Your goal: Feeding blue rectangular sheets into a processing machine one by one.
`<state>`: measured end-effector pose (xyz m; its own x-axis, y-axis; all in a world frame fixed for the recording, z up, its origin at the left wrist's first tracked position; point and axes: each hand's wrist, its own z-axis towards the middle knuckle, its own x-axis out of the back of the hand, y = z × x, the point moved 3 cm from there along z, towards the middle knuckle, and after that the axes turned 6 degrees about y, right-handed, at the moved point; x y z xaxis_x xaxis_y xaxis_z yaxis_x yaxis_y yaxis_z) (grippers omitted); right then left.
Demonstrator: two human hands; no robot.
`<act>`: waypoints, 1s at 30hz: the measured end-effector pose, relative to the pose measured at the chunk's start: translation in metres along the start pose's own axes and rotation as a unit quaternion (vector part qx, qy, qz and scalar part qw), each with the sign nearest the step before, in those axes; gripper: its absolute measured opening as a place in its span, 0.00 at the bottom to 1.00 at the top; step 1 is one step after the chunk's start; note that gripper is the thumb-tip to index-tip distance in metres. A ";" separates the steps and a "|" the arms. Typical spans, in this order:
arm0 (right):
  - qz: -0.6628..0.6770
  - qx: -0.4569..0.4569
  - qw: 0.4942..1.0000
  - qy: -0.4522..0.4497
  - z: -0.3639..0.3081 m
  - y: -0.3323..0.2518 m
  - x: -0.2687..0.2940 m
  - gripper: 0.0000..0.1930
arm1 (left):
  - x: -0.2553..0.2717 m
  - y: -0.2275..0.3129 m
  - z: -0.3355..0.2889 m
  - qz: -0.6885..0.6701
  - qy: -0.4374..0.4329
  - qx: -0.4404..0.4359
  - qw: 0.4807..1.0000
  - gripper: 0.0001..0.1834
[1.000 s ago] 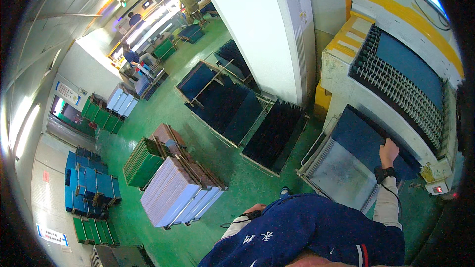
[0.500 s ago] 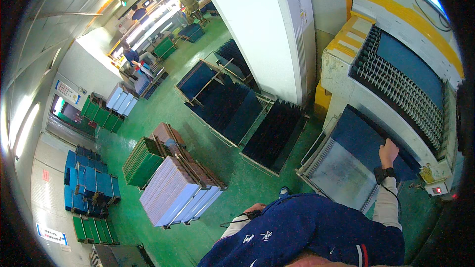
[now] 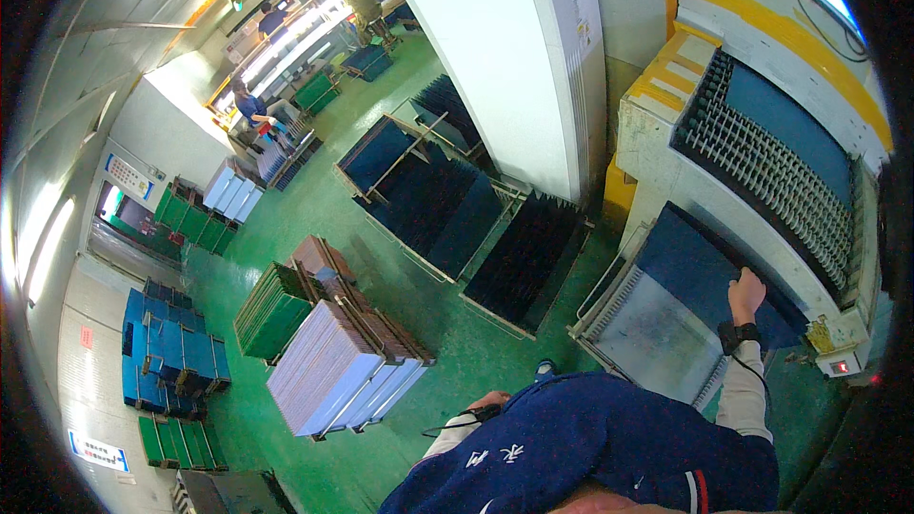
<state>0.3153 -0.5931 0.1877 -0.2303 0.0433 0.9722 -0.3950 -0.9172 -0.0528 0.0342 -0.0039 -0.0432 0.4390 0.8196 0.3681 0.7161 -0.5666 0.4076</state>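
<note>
My right hand (image 3: 746,297), with a dark band and cable at its wrist, is closed at the upper edge of a dark blue panel (image 3: 681,252). That panel stands tilted in a wire rack (image 3: 600,326), behind a pale grey sheet or tray surface (image 3: 657,324). The rack is beside a conveyor machine (image 3: 771,171) with rows of grey rollers, where another dark blue panel (image 3: 790,119) lies. My left hand (image 3: 490,400) is low, close against my body; its fingers are mostly hidden, and I cannot see anything in it.
Racks of dark panels (image 3: 428,200) and black panels (image 3: 528,262) stand on the green floor ahead. Nearer left are stacks of pale lilac panels (image 3: 333,362) and green panels (image 3: 274,309). A white cabinet (image 3: 495,48) rises behind. Co-workers (image 3: 252,105) are at the far left.
My hands have hardly moved; the right one stays at the panel's edge. At the far left, a co-worker's arms and upper body have shifted slightly.
</note>
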 end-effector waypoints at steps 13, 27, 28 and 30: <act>0.002 -0.004 1.000 0.000 0.000 0.002 -0.001 0.16 | -0.002 -0.001 0.002 0.000 -0.006 -0.003 1.000 0.21; -0.010 -0.014 0.999 -0.028 0.000 -0.003 0.008 0.18 | -0.001 -0.001 0.003 -0.001 -0.007 -0.005 1.000 0.21; -0.010 -0.016 0.999 -0.035 0.000 -0.006 0.011 0.18 | -0.002 -0.002 0.003 -0.002 -0.007 -0.004 1.000 0.21; -0.012 -0.017 0.999 -0.039 0.001 -0.005 0.009 0.18 | -0.001 -0.003 0.003 -0.002 -0.007 -0.004 1.000 0.21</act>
<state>0.3158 -0.5881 0.1971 -0.1504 0.0328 0.9881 -0.4297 -0.9023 -0.0354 0.0334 -0.0032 -0.0472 0.4443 0.8225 0.3551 0.7130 -0.5646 0.4158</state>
